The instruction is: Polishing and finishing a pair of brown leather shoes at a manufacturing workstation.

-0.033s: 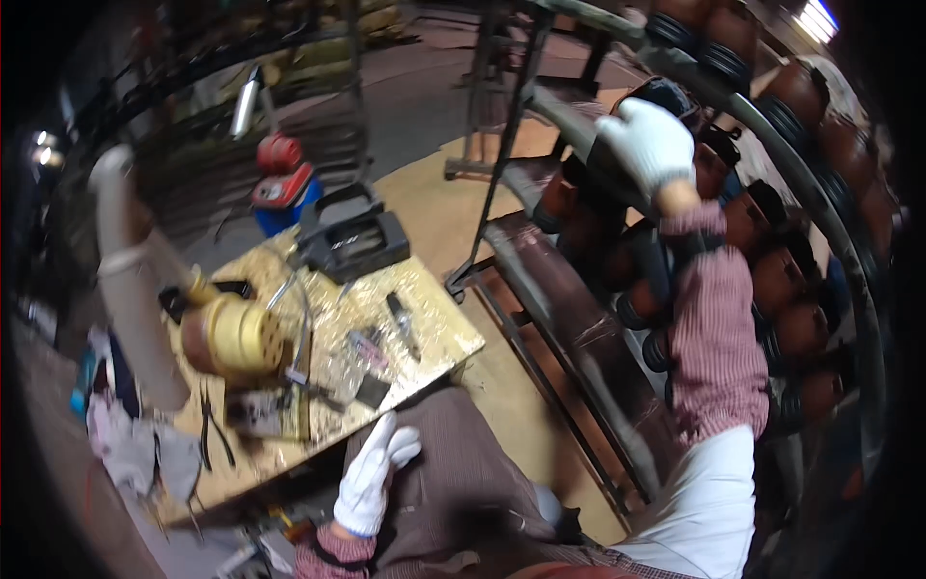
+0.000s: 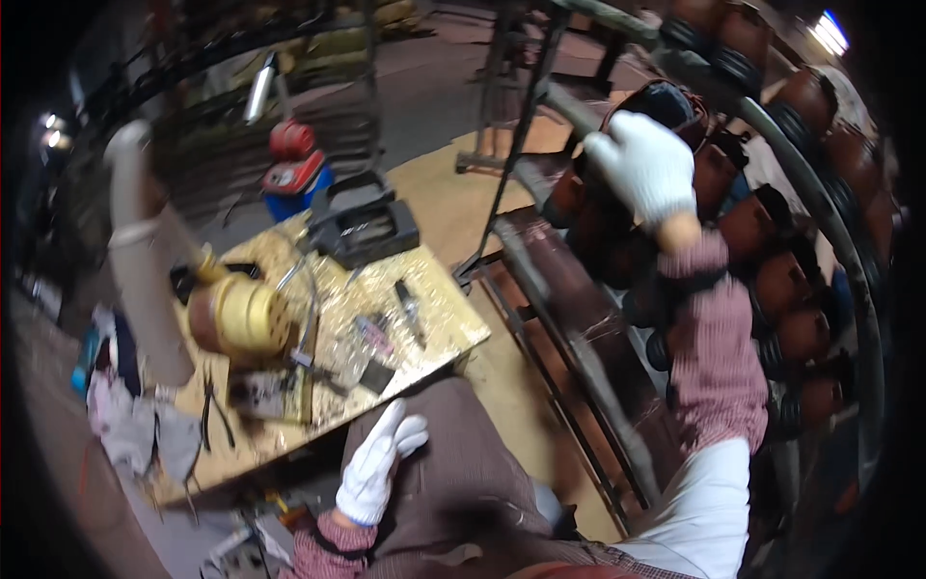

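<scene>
My left hand [image 2: 379,468], in a white knit glove, hovers by my lap just off the front edge of the work bench [image 2: 446,333]. Its fingers are stretched out and hold nothing. At the rack on the right, my gloved right hand [image 2: 644,169] reaches out over brown, rounded pieces with black ribbed collars. One such brown piece [image 2: 666,101] shows just behind it. The thumb points left; the other fingers bend down out of sight, so their grip does not show. Pliers [image 2: 212,413] and a dark hand tool [image 2: 410,314] lie on the bench.
A yellow-and-brown cylinder with holes [image 2: 253,317] sits on the bench beside a pale upright post [image 2: 145,280]. Farther back are a black tray [image 2: 365,232] and a red-and-blue device [image 2: 294,179]. The rack's curved rail [image 2: 815,183] runs past my right arm, with several pieces beyond.
The bench and its tools have shifted slightly right in the view. My right hand sits a little lower against the rack, showing more of the brown piece behind. My left hand stays open.
</scene>
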A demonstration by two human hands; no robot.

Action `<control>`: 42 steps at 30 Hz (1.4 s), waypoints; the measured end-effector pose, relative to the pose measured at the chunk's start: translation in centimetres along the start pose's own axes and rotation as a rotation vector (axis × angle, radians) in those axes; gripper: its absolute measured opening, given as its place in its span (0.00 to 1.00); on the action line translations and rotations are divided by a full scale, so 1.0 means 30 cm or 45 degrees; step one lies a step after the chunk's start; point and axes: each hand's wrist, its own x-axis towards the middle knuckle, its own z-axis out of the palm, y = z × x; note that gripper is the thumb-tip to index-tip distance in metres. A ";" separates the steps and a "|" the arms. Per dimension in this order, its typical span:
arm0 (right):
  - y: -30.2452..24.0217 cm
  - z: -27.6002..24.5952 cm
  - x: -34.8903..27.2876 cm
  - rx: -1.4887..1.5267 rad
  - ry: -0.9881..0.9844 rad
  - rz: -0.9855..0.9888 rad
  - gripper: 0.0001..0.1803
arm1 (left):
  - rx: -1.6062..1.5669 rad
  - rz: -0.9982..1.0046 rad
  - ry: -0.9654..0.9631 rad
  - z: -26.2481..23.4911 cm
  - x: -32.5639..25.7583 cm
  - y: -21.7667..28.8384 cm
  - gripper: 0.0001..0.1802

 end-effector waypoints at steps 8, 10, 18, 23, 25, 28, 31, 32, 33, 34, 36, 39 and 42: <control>-0.573 -0.307 -0.817 0.937 -0.486 -1.386 0.22 | -0.773 0.043 0.643 -0.058 -0.177 -0.012 0.55; -0.636 -0.264 -0.866 1.203 -0.673 -1.414 0.21 | -0.849 -0.012 0.388 -0.187 -0.273 0.010 0.61; -0.628 -0.095 -0.943 1.169 -0.723 -0.905 0.29 | -0.739 0.256 0.723 -0.502 -0.307 0.029 0.44; -0.591 -0.060 -1.033 1.142 -0.735 -0.712 0.28 | -0.690 0.358 0.644 -0.652 -0.209 0.038 0.46; -0.576 -0.055 -1.067 1.103 -0.799 -0.635 0.28 | -0.705 0.416 0.626 -0.677 -0.154 0.036 0.46; -0.565 -0.052 -1.092 1.078 -0.829 -0.548 0.26 | -0.725 0.489 0.623 -0.686 -0.087 0.042 0.47; -0.574 -0.048 -1.082 1.048 -0.917 -0.542 0.26 | -0.739 0.554 0.626 -0.702 -0.064 0.057 0.47; -0.582 -0.043 -1.074 1.045 -0.968 -0.528 0.26 | -0.736 0.576 0.626 -0.712 -0.069 0.061 0.47; -0.586 -0.040 -1.067 1.064 -0.921 -0.579 0.27 | -0.733 0.596 0.626 -0.725 -0.079 0.064 0.47; -0.592 -0.034 -1.060 1.091 -0.882 -0.615 0.27 | -0.726 0.619 0.624 -0.738 -0.093 0.065 0.47; -0.596 -0.024 -1.054 1.115 -0.842 -0.659 0.28 | -0.719 0.669 0.607 -0.758 -0.129 0.061 0.47; -0.594 -0.009 -1.067 1.094 -0.843 -0.675 0.28 | -0.712 0.765 0.583 -0.742 -0.207 0.054 0.47; -0.591 0.004 -1.097 1.079 -0.819 -0.643 0.28 | -0.728 0.870 0.579 -0.643 -0.280 0.051 0.48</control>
